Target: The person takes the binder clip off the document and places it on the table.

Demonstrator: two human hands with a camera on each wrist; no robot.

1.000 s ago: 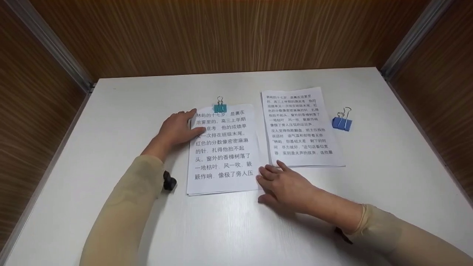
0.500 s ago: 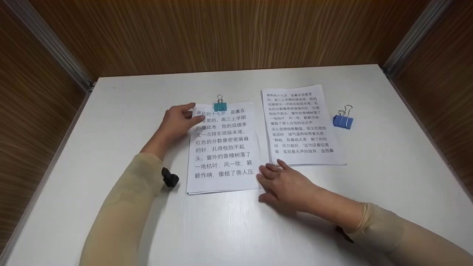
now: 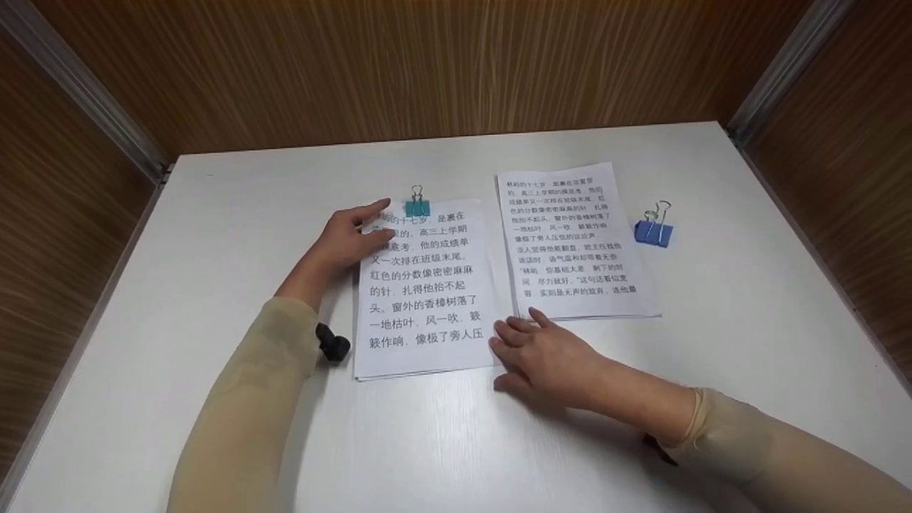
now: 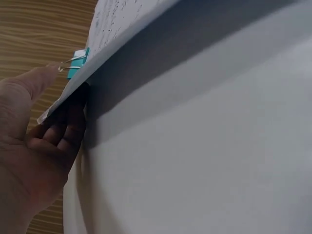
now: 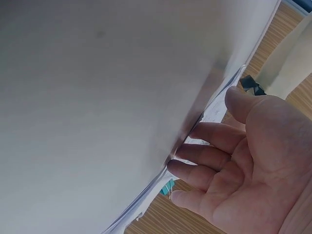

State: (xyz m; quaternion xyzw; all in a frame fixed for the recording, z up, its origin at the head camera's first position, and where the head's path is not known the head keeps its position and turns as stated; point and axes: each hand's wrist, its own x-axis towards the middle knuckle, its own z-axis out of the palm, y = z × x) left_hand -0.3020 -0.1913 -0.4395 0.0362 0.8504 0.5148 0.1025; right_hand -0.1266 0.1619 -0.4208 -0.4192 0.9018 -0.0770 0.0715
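Note:
A stack of printed sheets [image 3: 427,292] lies on the table, with a teal binder clip [image 3: 417,206] on its top edge, handles up. My left hand [image 3: 349,239] is at its upper left corner. Its thumb is over the page, apart from the paper in the left wrist view, and its fingers [image 4: 73,131] are at the edge, partly hidden by the sheets. My right hand [image 3: 548,356] touches the lower right corner, fingertips [image 5: 183,168] against the paper's edge. A second printed stack [image 3: 570,242] lies to the right, and a blue binder clip [image 3: 654,231] sits beyond it.
The white table [image 3: 214,242] has wood-grain panels [image 3: 427,71] at its back and sides. Black wrist straps or mounts [image 3: 332,344] show below both sleeves.
My left hand has moved a little up the stack's left edge, its thumb now closer to the top corner. The right hand stays in place. The whole head view shifts slightly.

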